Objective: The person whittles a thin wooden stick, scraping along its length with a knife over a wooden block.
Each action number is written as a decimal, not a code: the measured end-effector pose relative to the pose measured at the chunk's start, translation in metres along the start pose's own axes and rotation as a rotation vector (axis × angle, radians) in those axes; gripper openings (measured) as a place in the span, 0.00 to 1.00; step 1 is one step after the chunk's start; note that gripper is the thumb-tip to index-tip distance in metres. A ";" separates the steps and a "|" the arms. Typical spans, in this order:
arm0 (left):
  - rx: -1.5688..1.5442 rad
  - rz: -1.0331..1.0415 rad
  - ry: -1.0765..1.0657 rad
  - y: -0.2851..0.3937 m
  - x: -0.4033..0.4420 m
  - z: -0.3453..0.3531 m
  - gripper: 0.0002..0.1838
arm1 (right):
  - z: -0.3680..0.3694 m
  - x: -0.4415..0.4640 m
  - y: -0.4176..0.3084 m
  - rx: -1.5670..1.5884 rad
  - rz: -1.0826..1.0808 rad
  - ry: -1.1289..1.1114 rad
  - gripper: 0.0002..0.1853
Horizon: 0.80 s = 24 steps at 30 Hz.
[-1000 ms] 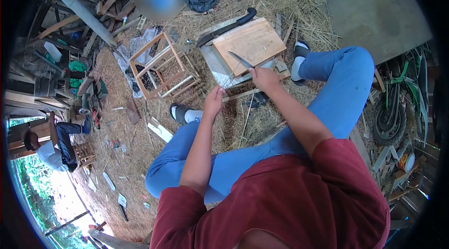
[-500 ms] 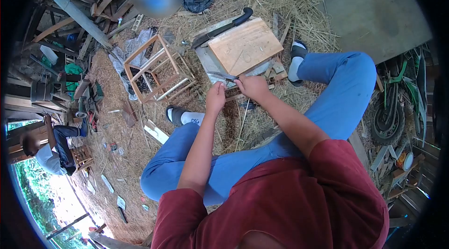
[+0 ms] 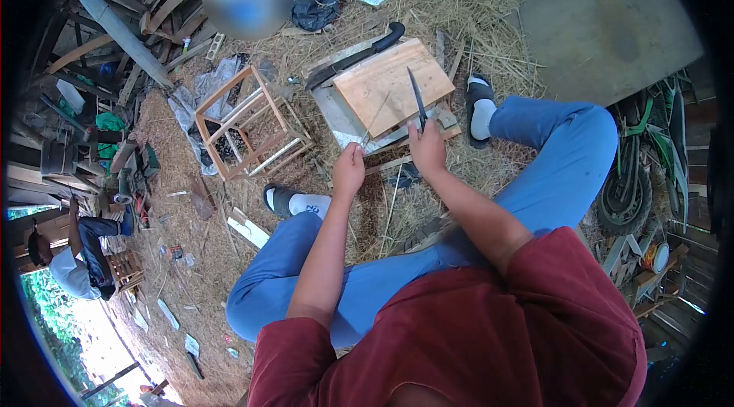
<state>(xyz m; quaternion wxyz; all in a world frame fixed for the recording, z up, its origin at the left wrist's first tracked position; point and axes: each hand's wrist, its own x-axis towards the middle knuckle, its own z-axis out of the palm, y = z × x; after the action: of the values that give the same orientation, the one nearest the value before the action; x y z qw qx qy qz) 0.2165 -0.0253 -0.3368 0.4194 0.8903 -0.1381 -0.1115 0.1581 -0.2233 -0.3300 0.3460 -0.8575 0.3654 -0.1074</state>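
My right hand (image 3: 428, 148) is closed around the handle of a knife (image 3: 417, 98), its dark narrow blade pointing away from me over a wooden board (image 3: 397, 89). My left hand (image 3: 349, 171) is pinched shut at the near left corner of the board. A thin pale stick (image 3: 380, 112) seems to run from its fingertips up over the board; the gripped end is too small to make out. Along the board's far edge lies a machete (image 3: 355, 60) with a black handle. The board rests on a grey slab (image 3: 327, 105) on the ground.
Left of the board stands a wooden frame (image 3: 252, 124) of slim bars. Straw and shavings cover the floor. A large flat sheet (image 3: 604, 24) lies at the upper right, with a motorcycle wheel (image 3: 625, 196) below it. Another person (image 3: 76, 262) sits at far left.
The knife has swung from pointing left near my left hand to pointing away from me. My right hand has moved right, apart from the left. My left hand stays pinched.
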 end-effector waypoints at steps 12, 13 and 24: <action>0.030 -0.043 0.052 0.021 0.008 0.006 0.16 | 0.002 0.015 0.032 0.017 0.139 0.045 0.17; 0.030 -0.040 0.055 0.023 0.010 0.008 0.16 | 0.002 0.016 0.033 0.018 0.135 0.048 0.17; 0.149 -0.074 0.074 0.048 0.022 0.021 0.18 | -0.001 0.027 0.032 0.258 0.172 0.333 0.15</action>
<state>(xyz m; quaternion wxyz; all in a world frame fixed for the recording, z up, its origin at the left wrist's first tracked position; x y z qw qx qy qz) 0.2229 -0.0770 -0.3140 0.3525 0.9270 -0.0974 -0.0835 0.1589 -0.2585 -0.3524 0.3954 -0.7423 0.4726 -0.2632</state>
